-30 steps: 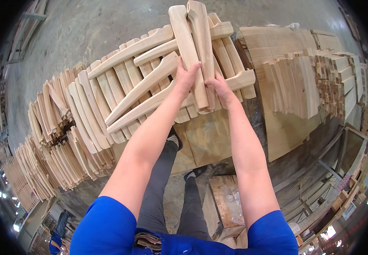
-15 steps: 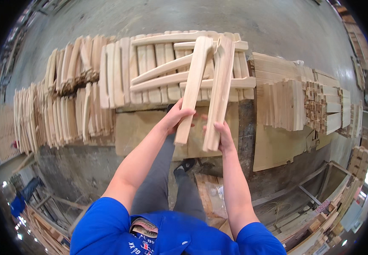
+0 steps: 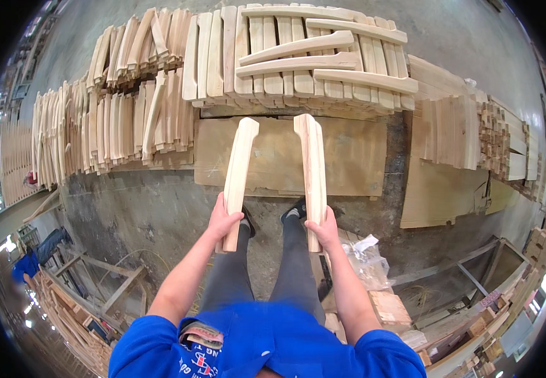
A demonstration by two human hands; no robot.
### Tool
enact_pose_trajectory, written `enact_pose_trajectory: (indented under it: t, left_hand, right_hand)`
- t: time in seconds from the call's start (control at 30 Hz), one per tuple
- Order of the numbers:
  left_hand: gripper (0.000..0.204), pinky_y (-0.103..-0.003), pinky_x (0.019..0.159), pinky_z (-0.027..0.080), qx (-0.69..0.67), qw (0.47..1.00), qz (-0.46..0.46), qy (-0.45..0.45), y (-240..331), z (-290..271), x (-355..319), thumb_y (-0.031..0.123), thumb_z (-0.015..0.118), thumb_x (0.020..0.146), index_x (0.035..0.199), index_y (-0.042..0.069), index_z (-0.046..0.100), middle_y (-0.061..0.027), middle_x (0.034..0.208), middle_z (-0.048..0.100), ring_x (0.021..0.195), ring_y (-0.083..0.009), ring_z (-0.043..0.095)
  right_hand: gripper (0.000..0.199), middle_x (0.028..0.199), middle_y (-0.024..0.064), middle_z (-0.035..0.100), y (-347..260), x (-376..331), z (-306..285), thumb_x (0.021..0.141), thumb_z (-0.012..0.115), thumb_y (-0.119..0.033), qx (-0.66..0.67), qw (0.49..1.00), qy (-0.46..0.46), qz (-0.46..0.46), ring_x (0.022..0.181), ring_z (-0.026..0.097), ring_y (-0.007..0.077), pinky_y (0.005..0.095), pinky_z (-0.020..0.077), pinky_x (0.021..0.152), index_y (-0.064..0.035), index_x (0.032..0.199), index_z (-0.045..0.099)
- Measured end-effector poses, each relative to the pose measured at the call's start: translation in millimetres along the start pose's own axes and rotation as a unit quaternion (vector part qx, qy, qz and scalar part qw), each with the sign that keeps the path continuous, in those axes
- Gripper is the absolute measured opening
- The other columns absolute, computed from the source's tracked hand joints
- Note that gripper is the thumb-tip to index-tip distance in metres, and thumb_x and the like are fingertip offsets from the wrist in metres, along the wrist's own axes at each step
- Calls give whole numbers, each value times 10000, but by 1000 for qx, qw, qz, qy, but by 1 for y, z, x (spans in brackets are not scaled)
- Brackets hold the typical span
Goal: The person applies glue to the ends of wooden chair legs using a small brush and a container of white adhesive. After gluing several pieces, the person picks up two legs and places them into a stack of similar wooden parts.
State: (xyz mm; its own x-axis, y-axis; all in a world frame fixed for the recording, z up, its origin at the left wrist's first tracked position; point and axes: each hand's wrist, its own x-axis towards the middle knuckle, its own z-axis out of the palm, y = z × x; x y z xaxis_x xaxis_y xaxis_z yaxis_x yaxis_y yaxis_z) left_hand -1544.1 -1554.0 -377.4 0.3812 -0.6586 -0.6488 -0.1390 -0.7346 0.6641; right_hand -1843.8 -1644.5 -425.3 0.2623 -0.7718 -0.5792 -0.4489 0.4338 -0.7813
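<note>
My left hand (image 3: 224, 217) is closed round the near end of a pale wooden chair-leg-like piece (image 3: 240, 170). In my right hand (image 3: 324, 228) is a second such wooden piece (image 3: 312, 167), gripped near its lower end. Both pieces point away from me, roughly side by side with a gap between them, and each has a notched, rounded far end. They are held up over the floor and a brown cardboard sheet (image 3: 348, 157). Beyond them, a stack of similar shaped wooden pieces (image 3: 273, 82) lies in layers, several set crosswise on top.
At the left stand piles of upright curved wooden pieces (image 3: 109, 129). Stacked wooden blanks (image 3: 449, 132) are at the right, by another cardboard sheet (image 3: 437, 195). Wooden frames (image 3: 106, 277) flank me, and a plastic bag (image 3: 367, 258) lies right of my legs.
Both hands have drawn back toward me, away from the stack, bringing the two wooden pieces along. The pieces have moved farther apart and now stand more upright in the view.
</note>
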Motion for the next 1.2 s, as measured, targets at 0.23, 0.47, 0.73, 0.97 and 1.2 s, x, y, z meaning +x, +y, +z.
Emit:
enact_pose_trajectory:
  t: [0.23,0.47,0.73,0.97,1.2]
  left_hand:
    - [1014,-467,841,482,324,936,52,126,-116,24,112,180,723,668,1466,161,97,-229,1207,442,1043,-418,525]
    - [1024,-488,754,505,312,945,-63,68,-180,22,174,162,681,669,1478,220,55,-235,1084,468,904,-427,574]
    - [993,-462,778,505,328,939,-106,5,-207,14,147,198,672,687,1474,320,78,-219,1124,418,899,-410,575]
    - [937,-456,765,514,325,938,-9,118,-220,11,118,219,658,684,1458,363,150,-202,1080,436,871,-405,583]
    - [915,-464,755,512,341,935,-79,52,-223,-2,113,203,647,704,1453,393,158,-189,1052,432,861,-390,587]
  right_hand:
    - [847,1184,236,520,60,87,99,613,736,-266,-224,963,147,25,1066,540,396,447,457,869,-25,1312,323]
    - [761,1065,224,581,121,147,152,586,723,-235,-368,920,75,112,886,605,414,485,487,785,-38,1227,363]
    - [750,1086,228,543,139,117,165,625,710,-259,-389,908,56,142,971,569,405,480,469,814,-18,1234,344]
    - [696,1069,209,568,117,104,175,615,736,-269,-359,924,132,-33,928,593,402,476,489,783,-20,1158,380]
    - [691,1059,221,559,108,120,194,614,734,-274,-408,908,25,93,922,595,407,478,495,781,-19,1141,367]
